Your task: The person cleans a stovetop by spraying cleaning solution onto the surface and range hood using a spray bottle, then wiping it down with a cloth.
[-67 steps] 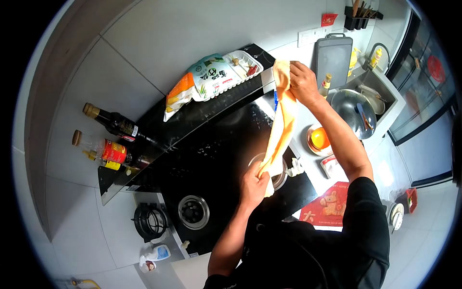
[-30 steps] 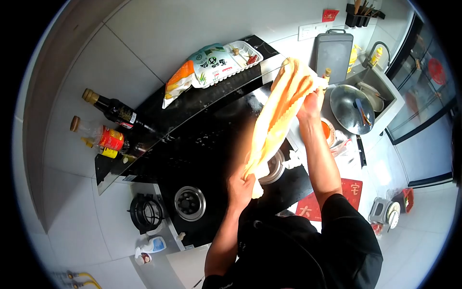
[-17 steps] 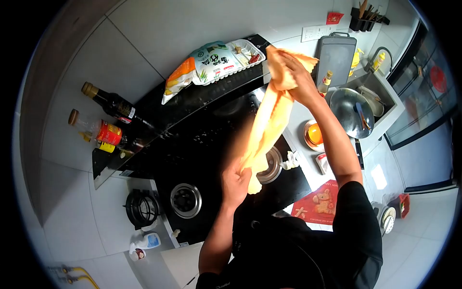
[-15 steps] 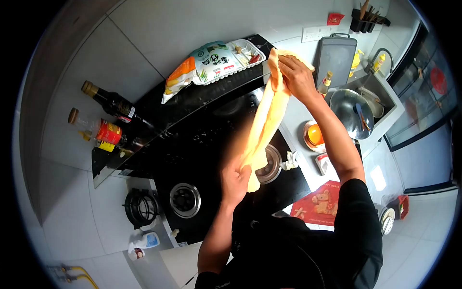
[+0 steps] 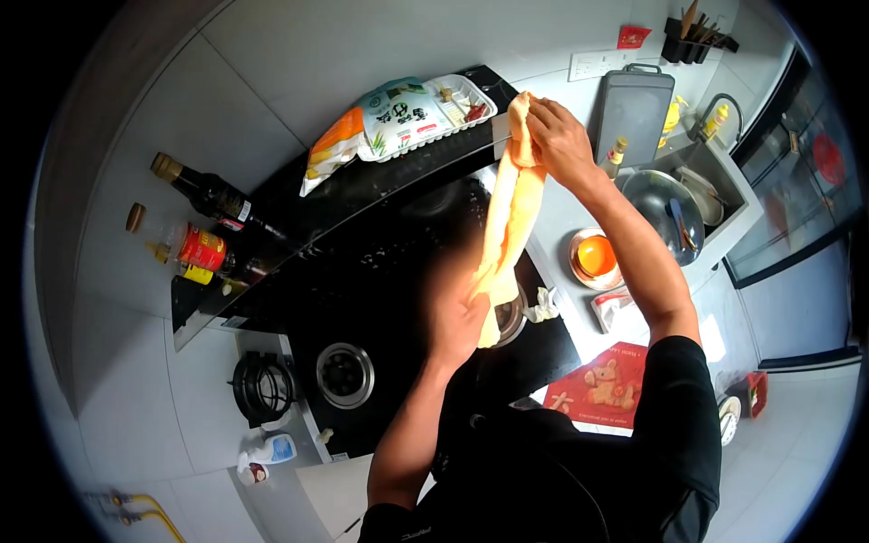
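Observation:
A yellow cloth (image 5: 514,213) is stretched lengthwise between my two hands, above the black gas cooktop (image 5: 407,398). My right hand (image 5: 559,138) is closed around its upper end, near the edge of the range hood. Lower down, my left hand (image 5: 457,319) grips the other end, and a loose flap hangs below it. The left fingers are partly blurred. Behind the cloth, one burner (image 5: 511,319) is partly covered; the other burner (image 5: 345,375) is bare, its black pan support (image 5: 262,389) lying off to the left.
Bottles (image 5: 208,195) and food packages (image 5: 398,118) sit along the black ledge. On the right are an orange bowl (image 5: 596,256), a wok (image 5: 665,213), a crumpled tissue (image 5: 543,306) and a red mat (image 5: 602,385). A spray bottle (image 5: 274,449) stands at lower left.
My left hand has moved slightly up and to the right, and the cloth is narrower and more bunched. Its loose part beside my right hand has been drawn in.

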Demonstrator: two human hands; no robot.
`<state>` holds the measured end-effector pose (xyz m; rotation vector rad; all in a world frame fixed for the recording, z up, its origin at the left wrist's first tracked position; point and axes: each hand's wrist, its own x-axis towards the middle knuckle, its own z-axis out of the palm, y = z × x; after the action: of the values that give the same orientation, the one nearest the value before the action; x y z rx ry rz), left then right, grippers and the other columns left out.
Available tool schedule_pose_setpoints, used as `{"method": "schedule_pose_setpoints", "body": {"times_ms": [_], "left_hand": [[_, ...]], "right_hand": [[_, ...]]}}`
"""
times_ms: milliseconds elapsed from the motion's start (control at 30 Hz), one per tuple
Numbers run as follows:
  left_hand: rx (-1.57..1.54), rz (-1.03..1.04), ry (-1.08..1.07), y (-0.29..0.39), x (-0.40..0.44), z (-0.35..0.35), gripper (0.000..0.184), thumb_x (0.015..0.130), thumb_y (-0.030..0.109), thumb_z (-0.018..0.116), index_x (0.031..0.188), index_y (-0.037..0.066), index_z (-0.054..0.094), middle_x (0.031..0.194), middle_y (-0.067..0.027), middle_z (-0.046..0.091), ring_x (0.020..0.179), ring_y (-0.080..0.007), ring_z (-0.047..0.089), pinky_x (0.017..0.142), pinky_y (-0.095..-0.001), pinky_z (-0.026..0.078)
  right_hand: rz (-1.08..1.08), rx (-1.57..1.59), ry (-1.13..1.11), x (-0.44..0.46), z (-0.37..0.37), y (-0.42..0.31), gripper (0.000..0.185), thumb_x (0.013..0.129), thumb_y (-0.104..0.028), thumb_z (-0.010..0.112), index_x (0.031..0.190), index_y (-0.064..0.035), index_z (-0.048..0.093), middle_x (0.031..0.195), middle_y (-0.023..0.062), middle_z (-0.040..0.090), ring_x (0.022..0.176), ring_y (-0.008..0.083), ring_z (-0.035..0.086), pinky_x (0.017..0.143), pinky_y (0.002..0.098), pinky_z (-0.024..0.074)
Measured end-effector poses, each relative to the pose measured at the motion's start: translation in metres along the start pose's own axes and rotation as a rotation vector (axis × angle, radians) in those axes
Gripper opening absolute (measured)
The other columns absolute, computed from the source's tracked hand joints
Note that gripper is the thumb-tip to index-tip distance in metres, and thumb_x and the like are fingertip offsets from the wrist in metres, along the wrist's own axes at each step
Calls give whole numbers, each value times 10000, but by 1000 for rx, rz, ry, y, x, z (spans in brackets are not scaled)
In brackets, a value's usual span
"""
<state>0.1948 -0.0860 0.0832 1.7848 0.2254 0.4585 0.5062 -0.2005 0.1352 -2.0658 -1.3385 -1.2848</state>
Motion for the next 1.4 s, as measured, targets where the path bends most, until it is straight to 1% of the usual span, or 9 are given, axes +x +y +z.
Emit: {"method": "schedule_pose_setpoints", "body": {"times_ms": [167, 333, 600, 733, 867, 967, 1133, 1233, 1400], "left_hand": [[30, 22, -2, -1, 2, 5, 255, 932, -42, 583, 1179, -53, 650, 962, -25, 704, 817, -39, 618, 716, -216, 500], [56, 15, -1, -10, 4, 6, 250, 932, -39, 580, 1171, -55, 651, 943, -18, 699, 811, -36, 612, 712, -215, 497], [92, 31, -26, -9, 7, 9, 239, 929, -38, 577, 1152, -58, 659, 934, -17, 700, 806, -37, 612, 710, -219, 500], [47, 15, -30, -8, 3, 12, 242, 926, -36, 576, 1152, -57, 663, 942, -31, 707, 807, -48, 619, 717, -230, 507], [68, 26, -48, -3, 3, 14, 248, 922, -29, 581, 1154, -55, 663, 938, -35, 709, 804, -60, 625, 718, -236, 509], [28, 46, -68, 4, 7, 17, 249, 919, -24, 587, 1154, -54, 663, 935, -35, 709, 804, -59, 622, 718, -233, 507], [79, 77, -62, -9, 9, 16, 242, 926, -25, 586, 1155, -53, 662, 925, -28, 702, 794, -50, 608, 707, -229, 499], [68, 79, -50, -14, 8, 16, 236, 931, -29, 586, 1153, -52, 661, 918, -23, 695, 785, -44, 598, 693, -225, 491], [57, 77, -62, -10, 7, 18, 228, 933, -31, 591, 1150, -51, 658, 919, -20, 690, 777, -41, 590, 678, -222, 483]], "right_hand": [[107, 47, -84, -1, -3, -5, 324, 738, -81, 696, 1061, -51, 690, 1171, 112, 686, 1050, 307, 651, 910, 390, 556], [33, 0, 191, -2, 7, -2, 261, 702, -73, 725, 955, -61, 665, 1020, 67, 663, 905, 275, 629, 823, 393, 542], [233, 99, 147, -18, 1, -7, 245, 736, -46, 736, 979, -53, 706, 1031, 79, 691, 929, 282, 668, 819, 389, 541], [541, 426, 347, -51, -5, -18, 250, 895, -82, 734, 1133, -8, 724, 1138, 120, 709, 1011, 242, 706, 834, 337, 565], [1418, 1323, 450, -48, -9, -11, 287, 1063, -188, 473, 1159, 12, 655, 1076, 137, 714, 920, 213, 713, 800, 322, 589], [1463, 1413, 310, -21, -15, -1, 309, 1059, -157, 441, 1264, 16, 594, 1133, 145, 693, 963, 244, 713, 864, 382, 595], [1175, 1187, -150, 13, -4, -6, 284, 1035, -211, 527, 1093, 45, 636, 979, 118, 674, 873, 194, 648, 844, 352, 540], [1315, 1286, -182, 34, 0, -5, 190, 972, -75, 648, 1044, 100, 636, 952, 212, 730, 783, 288, 751, 713, 392, 628], [1373, 1263, -210, 44, 11, 6, 241, 978, -84, 649, 1015, 154, 642, 914, 231, 735, 735, 314, 746, 715, 411, 634]]}}
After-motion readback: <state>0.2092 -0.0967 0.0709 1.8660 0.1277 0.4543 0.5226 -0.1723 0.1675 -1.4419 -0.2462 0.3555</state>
